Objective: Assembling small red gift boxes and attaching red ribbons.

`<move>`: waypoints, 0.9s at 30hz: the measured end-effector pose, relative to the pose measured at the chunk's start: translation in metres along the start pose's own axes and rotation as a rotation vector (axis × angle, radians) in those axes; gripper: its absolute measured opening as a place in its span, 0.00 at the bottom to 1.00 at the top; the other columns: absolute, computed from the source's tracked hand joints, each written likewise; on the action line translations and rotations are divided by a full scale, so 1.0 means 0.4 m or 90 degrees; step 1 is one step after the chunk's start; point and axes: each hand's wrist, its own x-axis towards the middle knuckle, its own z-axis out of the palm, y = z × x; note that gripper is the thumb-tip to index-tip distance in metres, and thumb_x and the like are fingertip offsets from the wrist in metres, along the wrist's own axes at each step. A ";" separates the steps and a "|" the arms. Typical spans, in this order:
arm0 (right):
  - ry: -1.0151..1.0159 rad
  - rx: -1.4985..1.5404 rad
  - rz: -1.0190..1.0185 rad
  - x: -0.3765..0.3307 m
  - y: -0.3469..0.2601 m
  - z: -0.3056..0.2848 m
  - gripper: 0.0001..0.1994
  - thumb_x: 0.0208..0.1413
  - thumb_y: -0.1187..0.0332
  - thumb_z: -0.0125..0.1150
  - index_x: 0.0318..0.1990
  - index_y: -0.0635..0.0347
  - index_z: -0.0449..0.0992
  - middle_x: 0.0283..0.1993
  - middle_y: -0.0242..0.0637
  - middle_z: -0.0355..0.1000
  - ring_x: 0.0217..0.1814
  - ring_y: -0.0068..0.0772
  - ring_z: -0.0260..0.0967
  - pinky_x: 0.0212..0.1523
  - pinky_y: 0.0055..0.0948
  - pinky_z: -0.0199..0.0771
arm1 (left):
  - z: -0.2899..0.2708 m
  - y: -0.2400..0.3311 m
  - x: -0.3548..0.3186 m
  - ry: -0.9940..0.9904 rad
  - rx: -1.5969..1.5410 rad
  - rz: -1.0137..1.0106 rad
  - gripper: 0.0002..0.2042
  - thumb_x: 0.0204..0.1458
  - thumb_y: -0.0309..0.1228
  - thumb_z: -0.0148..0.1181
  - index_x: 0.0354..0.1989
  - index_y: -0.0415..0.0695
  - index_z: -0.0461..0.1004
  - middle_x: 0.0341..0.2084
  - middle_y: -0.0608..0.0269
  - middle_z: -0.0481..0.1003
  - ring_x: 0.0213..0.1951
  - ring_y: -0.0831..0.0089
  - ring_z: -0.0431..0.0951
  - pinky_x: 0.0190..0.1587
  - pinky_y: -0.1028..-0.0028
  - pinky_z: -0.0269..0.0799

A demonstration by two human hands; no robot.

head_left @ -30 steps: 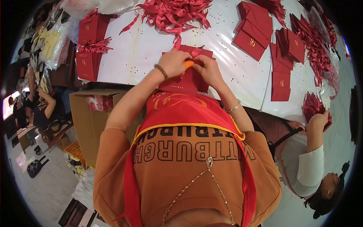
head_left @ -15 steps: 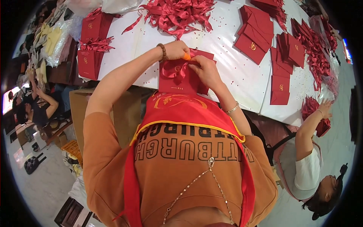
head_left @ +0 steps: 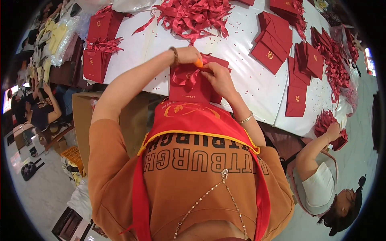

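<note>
A dark red paper gift bag [head_left: 192, 93] with a gold emblem lies flat at the near table edge in front of me. Across its upper part runs a red satin ribbon [head_left: 185, 78] with a loose loop. My left hand [head_left: 189, 55], an orange cover on one fingertip, is closed at the bag's top edge, pinching the ribbon there. From the other side my right hand [head_left: 220, 78] pinches the ribbon close to the left fingertips. Part of another red bag [head_left: 216, 97] shows under the first. Where the fingers meet, the ribbon is partly hidden.
A heap of red ribbons [head_left: 193, 18] lies beyond my hands on the white table [head_left: 241, 94]. Red bags stand at left [head_left: 93, 66] and lie in stacks at right [head_left: 272, 48]. An open cardboard box [head_left: 82, 120] is below left. A co-worker [head_left: 317, 176] handles ribboned bags at right.
My right hand has shifted slightly, still at the ribbon; my left stays at the bag's top. The co-worker at right has moved their hand onto the ribboned bags.
</note>
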 end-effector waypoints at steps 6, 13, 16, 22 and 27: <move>0.018 -0.053 -0.006 -0.006 0.005 0.004 0.09 0.46 0.73 0.59 0.36 0.64 0.72 0.32 0.42 0.70 0.33 0.42 0.68 0.33 0.31 0.68 | 0.047 -0.043 0.023 0.192 -0.141 -0.039 0.07 0.41 0.27 0.55 0.26 0.37 0.76 0.20 0.65 0.74 0.26 0.78 0.70 0.32 0.78 0.65; 0.010 0.010 0.013 -0.010 -0.011 -0.001 0.09 0.45 0.73 0.58 0.35 0.63 0.70 0.31 0.43 0.68 0.33 0.46 0.66 0.34 0.36 0.66 | -0.055 -0.110 0.003 0.421 -0.119 0.006 0.13 0.51 0.37 0.51 0.28 0.40 0.74 0.20 0.67 0.71 0.22 0.81 0.67 0.27 0.80 0.65; 0.015 -0.040 0.006 -0.006 -0.015 -0.009 0.08 0.46 0.71 0.58 0.35 0.62 0.70 0.31 0.41 0.69 0.34 0.44 0.67 0.34 0.35 0.66 | -0.058 -0.123 -0.007 0.352 -0.197 -0.186 0.16 0.51 0.42 0.52 0.36 0.41 0.70 0.18 0.67 0.70 0.20 0.81 0.66 0.23 0.80 0.63; 0.018 -0.066 0.023 -0.007 -0.001 -0.010 0.10 0.46 0.70 0.59 0.37 0.60 0.72 0.32 0.39 0.70 0.33 0.38 0.67 0.34 0.31 0.67 | -0.007 -0.066 -0.053 0.344 -0.061 -0.051 0.11 0.45 0.32 0.57 0.37 0.40 0.71 0.17 0.69 0.69 0.19 0.82 0.65 0.21 0.80 0.60; 0.009 -0.026 0.036 -0.004 -0.005 -0.010 0.09 0.46 0.70 0.58 0.36 0.61 0.71 0.32 0.40 0.70 0.36 0.42 0.67 0.36 0.34 0.66 | -0.011 -0.037 -0.049 0.316 -0.221 0.004 0.10 0.47 0.28 0.52 0.37 0.40 0.73 0.17 0.70 0.69 0.20 0.82 0.66 0.22 0.81 0.60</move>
